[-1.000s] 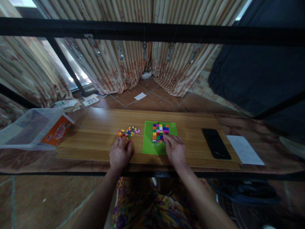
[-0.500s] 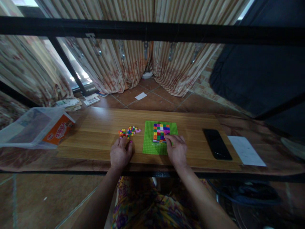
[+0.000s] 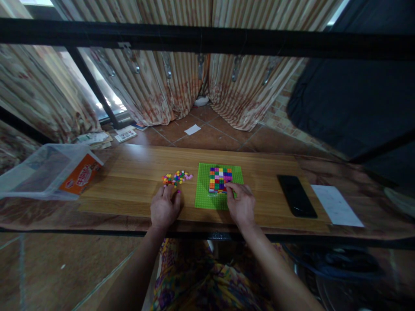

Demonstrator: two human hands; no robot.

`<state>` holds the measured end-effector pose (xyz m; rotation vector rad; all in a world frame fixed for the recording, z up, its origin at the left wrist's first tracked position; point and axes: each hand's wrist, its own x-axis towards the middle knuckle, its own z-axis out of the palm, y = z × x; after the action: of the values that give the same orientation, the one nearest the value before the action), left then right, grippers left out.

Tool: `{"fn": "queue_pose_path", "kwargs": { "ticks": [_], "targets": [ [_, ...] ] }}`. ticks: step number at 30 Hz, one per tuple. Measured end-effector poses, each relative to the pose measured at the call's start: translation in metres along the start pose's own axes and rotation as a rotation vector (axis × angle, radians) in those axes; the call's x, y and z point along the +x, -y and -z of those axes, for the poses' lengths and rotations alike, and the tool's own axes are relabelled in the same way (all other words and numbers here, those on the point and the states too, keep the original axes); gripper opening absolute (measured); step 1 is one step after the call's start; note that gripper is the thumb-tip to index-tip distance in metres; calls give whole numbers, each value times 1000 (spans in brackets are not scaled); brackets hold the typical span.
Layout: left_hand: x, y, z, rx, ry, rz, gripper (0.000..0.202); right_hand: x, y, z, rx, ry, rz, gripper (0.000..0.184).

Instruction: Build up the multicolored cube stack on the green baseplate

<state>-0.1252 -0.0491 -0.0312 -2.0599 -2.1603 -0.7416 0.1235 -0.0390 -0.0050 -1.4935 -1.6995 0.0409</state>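
Observation:
A green baseplate (image 3: pixel 203 196) lies on the wooden board (image 3: pixel 129 172), with a block of small coloured bricks (image 3: pixel 220 179) pressed onto its far right part. My right hand (image 3: pixel 241 205) rests on the plate's right edge, its fingertips pinched against the lower right corner of the brick block. A loose heap of small coloured bricks (image 3: pixel 177 177) lies left of the plate. My left hand (image 3: pixel 164 207) rests on the board just below that heap, fingers curled, a pink brick showing at its fingertip.
A black phone (image 3: pixel 296 195) and a white sheet of paper (image 3: pixel 336 199) lie right of the plate. A clear plastic box with an orange label (image 3: pixel 48 170) lies on its side at the left. A black bar crosses overhead; curtains hang behind.
Both hands stay almost in place. The view has shifted slightly; my right fingertips remain at the corner of the brick block.

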Motion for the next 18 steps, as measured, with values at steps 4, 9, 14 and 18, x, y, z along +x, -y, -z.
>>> {"fn": "queue_pose_path", "kwargs": {
  "ticks": [4,9,14,18],
  "targets": [
    [0,0,0,9,3,2,37,-1,-2,7,1,-3,12,25],
    [-1,1,-1,-4,5,1,36,-5,-5,7,-18,55,70,35],
    [-1,-1,0,-17,2,18,36,-8,-8,2,-70,62,95,38],
    [0,-2,0,-41,7,28,33,-8,-10,0,-94,57,132,38]
  ]
}}
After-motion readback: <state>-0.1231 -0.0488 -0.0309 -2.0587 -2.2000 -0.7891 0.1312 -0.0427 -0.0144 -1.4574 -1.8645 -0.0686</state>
